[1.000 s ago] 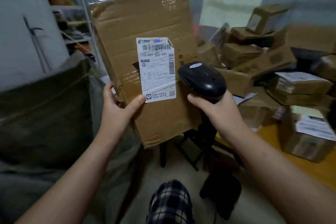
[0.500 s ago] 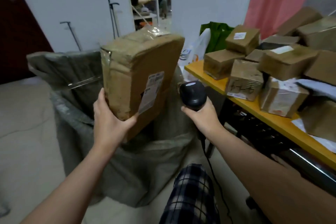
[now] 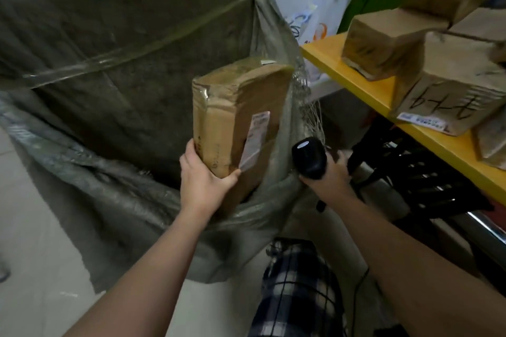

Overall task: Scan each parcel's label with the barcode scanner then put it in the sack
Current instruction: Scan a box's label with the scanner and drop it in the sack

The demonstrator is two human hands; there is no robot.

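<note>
Two grips: left hand (image 3: 204,183) on taped cardboard parcel (image 3: 235,107), half inside woven sack (image 3: 109,49); right hand (image 3: 331,180) on scanner (image 3: 309,154).

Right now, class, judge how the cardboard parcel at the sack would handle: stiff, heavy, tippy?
Probably stiff: the parcel keeps flat faces. Likely fairly light, since the left hand alone holds its lower corner. Tall and narrow, it may topple inside the sack.

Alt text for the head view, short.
A person's left hand holds a taped cardboard parcel upright in the mouth of a grey sack, while the right hand grips a black barcode scanner. More boxes sit on a yellow table at right.
</note>
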